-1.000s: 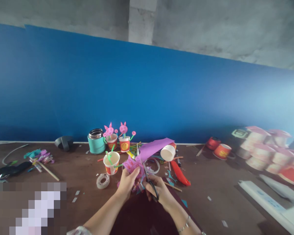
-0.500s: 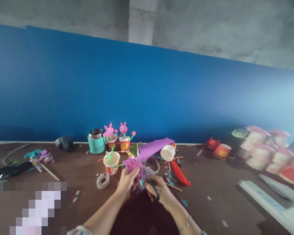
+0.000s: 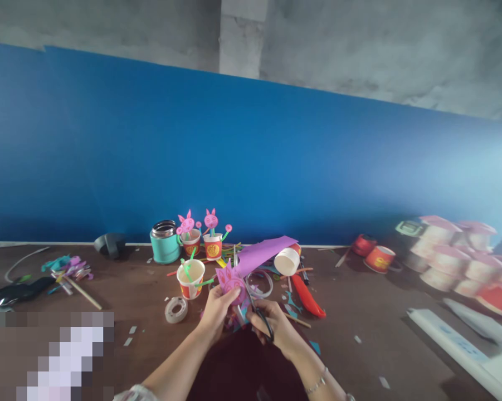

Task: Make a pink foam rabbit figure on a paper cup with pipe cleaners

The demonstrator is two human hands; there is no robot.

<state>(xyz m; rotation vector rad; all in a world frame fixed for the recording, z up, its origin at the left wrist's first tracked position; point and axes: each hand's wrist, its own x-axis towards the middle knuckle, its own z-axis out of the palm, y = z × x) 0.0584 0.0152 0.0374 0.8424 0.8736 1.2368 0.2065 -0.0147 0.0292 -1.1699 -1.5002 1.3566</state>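
My left hand (image 3: 218,307) is closed on a piece of purple paper (image 3: 229,278) that has a face with pointed ears drawn on it. My right hand (image 3: 272,323) grips a pair of scissors (image 3: 268,327) by its dark handles, with the blades at the right edge of the paper. Behind the hands lies a larger purple sheet (image 3: 263,255). Just left of the paper stands a paper cup (image 3: 191,283) with green strips. Two more cups, a left one (image 3: 190,244) and a right one (image 3: 213,247), bear pink animal heads. Paper scraps lie under the hands.
A turquoise thermos (image 3: 165,243) and a tape roll (image 3: 176,309) stand on the left. To the right are a tipped cup (image 3: 287,262), a red object (image 3: 308,296), another cup (image 3: 379,259) and stacked paper cups (image 3: 447,259). A blue panel (image 3: 251,156) rises behind the table.
My left hand has turned the purple paper clockwise, so its ears point more upright. The scissors remain beside its right edge in my right hand.
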